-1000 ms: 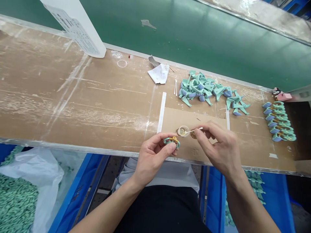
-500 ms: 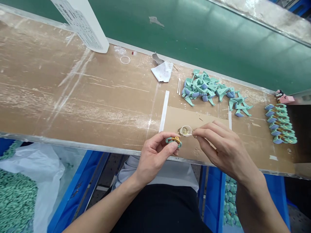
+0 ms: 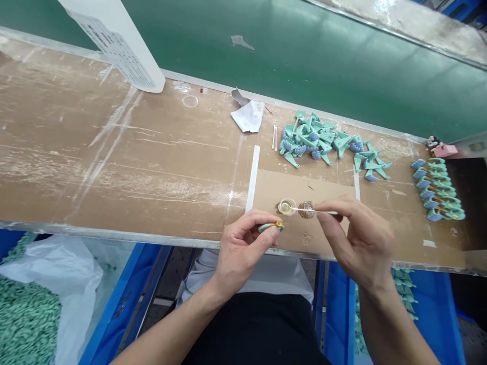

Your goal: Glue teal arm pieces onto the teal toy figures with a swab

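Observation:
Near the front edge of the bench, my left hand [image 3: 245, 248] pinches a small teal plastic part with a yellow-orange piece [image 3: 271, 226] between thumb and fingers. To its right, my right hand [image 3: 355, 233] grips a thin white cotton swab [image 3: 302, 209], held nearly level. The swab's left end reaches into a small clear cup [image 3: 286, 199] of yellowish liquid. Just right of the cup, under the swab, is a brownish, glossy patch or lump [image 3: 306, 213] whose kind I cannot make out.
Teal and purple plastic parts [image 3: 315, 139] lie heaped behind the hands. Two cotton swabs [image 3: 274, 138] and a whitish scrap [image 3: 249, 116] lie left of them. Assembled pieces [image 3: 433, 190] stand in a row at right. Blue bins [image 3: 114, 304] with teal parts sit below the bench.
My right hand has moved right and the swab now shows clearly, its tip in the cup. The brownish patch is uncovered. The part in my left hand has turned slightly.

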Motion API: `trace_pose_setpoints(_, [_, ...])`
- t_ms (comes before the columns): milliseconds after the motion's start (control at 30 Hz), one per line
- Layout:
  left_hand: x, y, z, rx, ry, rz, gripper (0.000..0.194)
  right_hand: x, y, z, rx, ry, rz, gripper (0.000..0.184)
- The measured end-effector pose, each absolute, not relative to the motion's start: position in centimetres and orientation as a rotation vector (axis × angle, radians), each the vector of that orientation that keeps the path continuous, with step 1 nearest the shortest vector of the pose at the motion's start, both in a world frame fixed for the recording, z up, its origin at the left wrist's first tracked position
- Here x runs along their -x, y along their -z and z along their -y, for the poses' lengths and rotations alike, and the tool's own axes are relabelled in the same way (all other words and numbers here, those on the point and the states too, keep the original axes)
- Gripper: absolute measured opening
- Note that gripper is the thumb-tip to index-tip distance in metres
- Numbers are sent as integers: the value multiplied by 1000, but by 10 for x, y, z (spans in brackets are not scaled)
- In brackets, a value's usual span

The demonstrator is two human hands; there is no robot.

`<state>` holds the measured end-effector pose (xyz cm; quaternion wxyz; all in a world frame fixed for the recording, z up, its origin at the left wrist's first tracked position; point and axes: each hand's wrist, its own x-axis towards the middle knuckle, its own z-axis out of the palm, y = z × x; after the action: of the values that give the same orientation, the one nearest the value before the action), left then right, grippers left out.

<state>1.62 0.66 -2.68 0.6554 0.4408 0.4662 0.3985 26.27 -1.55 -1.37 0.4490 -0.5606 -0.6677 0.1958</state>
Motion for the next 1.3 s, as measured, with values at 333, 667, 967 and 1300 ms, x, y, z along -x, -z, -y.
trace_pose_setpoints(333, [-18, 26, -9, -1095, -916, -1042, 2, -233, 17, 37, 1443, -654, 1321, 8])
trace_pose_setpoints(667, [-17, 29, -7, -1134, -954, -1012, 6, -232, 6, 27, 1414, -622, 1480, 14])
trace_pose_setpoints(967, [-16, 31, -6, -1177, -964, -1026, 6, -237, -14, 18, 1424, -627, 1632, 17])
trace_pose_setpoints(1300, [-17, 28, -6, -1131, -903, -1035, 9, -234, -6, 28, 1508, -633, 1474, 11])
